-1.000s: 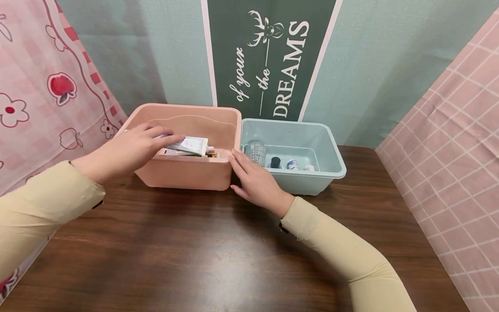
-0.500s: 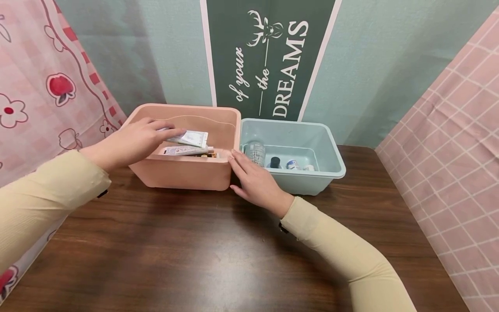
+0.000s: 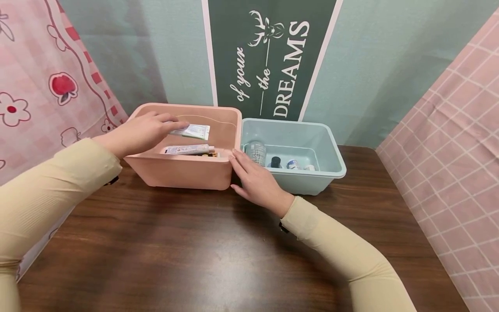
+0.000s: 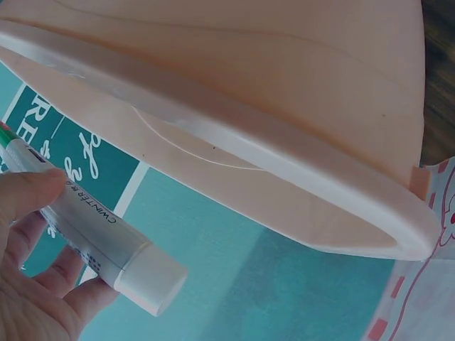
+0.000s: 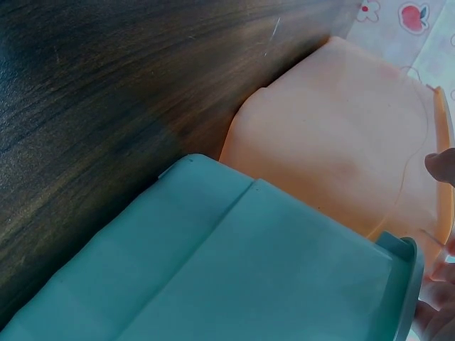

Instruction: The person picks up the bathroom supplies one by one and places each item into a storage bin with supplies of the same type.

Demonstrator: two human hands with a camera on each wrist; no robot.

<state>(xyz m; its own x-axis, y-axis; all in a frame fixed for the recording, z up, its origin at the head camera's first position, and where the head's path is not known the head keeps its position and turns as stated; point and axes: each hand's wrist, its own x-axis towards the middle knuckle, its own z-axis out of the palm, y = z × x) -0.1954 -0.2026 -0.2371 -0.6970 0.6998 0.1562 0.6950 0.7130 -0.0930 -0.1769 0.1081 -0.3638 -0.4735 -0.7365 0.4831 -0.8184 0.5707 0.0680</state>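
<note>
My left hand grips a white squeeze tube over the pink bin. Seen from the left wrist, this tube has a wide white cap, printed lettering and a green end, with thumb and fingers around its body. Below it in the bin lies another white tube, beside a small black-and-yellow item. My right hand rests with extended fingers at the pink bin's front right corner, where it meets the blue bin. The right wrist view shows only some fingertips near the rims.
Inside the blue bin are a clear bottle, a black-capped item, a blue-and-white item and a white one. Both bins stand on a dark wooden table, with a patterned cloth left and a checked one right.
My left hand has raised the squeeze tube and shifted slightly right, so the other tube below now shows fully apart from it. My right hand has stayed in place.
</note>
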